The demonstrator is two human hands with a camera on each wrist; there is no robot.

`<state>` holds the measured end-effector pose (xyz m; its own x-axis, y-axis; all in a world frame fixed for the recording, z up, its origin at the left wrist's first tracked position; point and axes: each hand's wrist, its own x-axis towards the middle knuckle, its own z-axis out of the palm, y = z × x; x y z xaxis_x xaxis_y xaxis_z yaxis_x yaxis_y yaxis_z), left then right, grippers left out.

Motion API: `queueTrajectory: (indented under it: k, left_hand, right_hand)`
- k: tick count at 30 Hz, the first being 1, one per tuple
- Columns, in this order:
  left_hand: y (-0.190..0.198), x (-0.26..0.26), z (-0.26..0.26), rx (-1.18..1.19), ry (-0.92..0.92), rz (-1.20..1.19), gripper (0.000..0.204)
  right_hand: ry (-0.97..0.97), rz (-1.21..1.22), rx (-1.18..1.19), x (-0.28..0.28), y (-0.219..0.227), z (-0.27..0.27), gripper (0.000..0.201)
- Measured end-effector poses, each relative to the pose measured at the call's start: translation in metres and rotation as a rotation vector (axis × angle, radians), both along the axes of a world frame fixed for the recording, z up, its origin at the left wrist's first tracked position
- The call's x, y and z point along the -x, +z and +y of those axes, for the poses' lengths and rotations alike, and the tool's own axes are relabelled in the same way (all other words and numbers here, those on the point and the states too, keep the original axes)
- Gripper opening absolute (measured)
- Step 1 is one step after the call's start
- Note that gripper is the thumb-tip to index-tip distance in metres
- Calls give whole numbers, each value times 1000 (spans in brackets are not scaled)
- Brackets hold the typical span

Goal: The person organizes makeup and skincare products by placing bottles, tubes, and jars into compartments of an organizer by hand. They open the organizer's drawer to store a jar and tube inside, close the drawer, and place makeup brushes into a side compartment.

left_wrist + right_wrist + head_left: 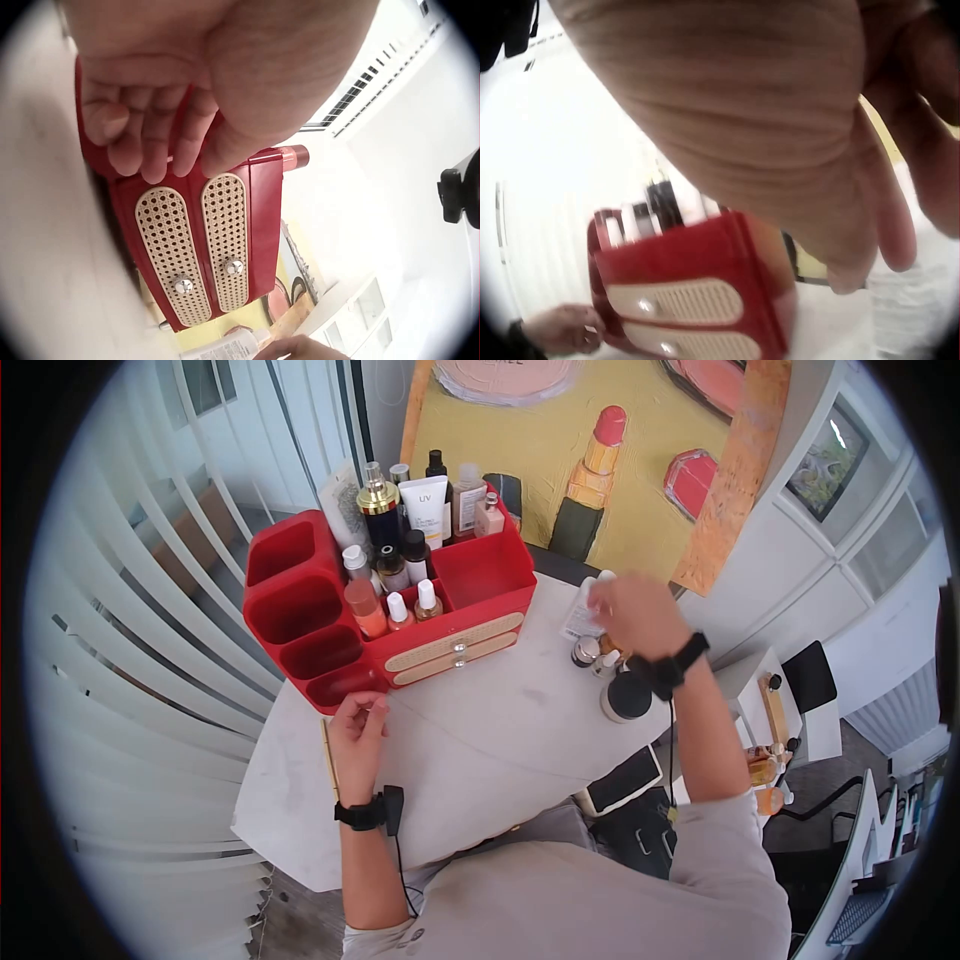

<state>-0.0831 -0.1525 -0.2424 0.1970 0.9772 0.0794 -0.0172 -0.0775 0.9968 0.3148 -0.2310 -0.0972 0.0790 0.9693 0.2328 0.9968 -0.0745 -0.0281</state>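
The left hand rests at the near-left corner of the red organizer by the desk's left edge, fingers loosely curled, apparently steadying it. The right hand hovers over small bottles near the right edge; its grip is unclear.

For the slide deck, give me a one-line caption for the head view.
Left hand touches the red organizer at its front corner; right hand holds a white tube above small jars.
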Motion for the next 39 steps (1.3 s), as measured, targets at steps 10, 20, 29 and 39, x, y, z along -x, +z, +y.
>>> queueTrajectory:
  k: [10, 20, 29, 39]
  left_hand:
    - [-3, -4, -3, 18, -40, 34, 14]
    - [0, -3, -8, -28, -294, 143, 34]
    - [1, -24, -25, -15, -547, 254, 34]
    - [-8, -15, -17, 51, -441, 202, 42]
  right_hand:
    - [-158, 3, -11, 2, -79, -56, 10]
    - [358, 411, -42, 119, -108, -27, 20]
    - [109, 352, -153, 116, -85, -63, 40]
    - [-524, 116, 54, 88, -112, -135, 73]
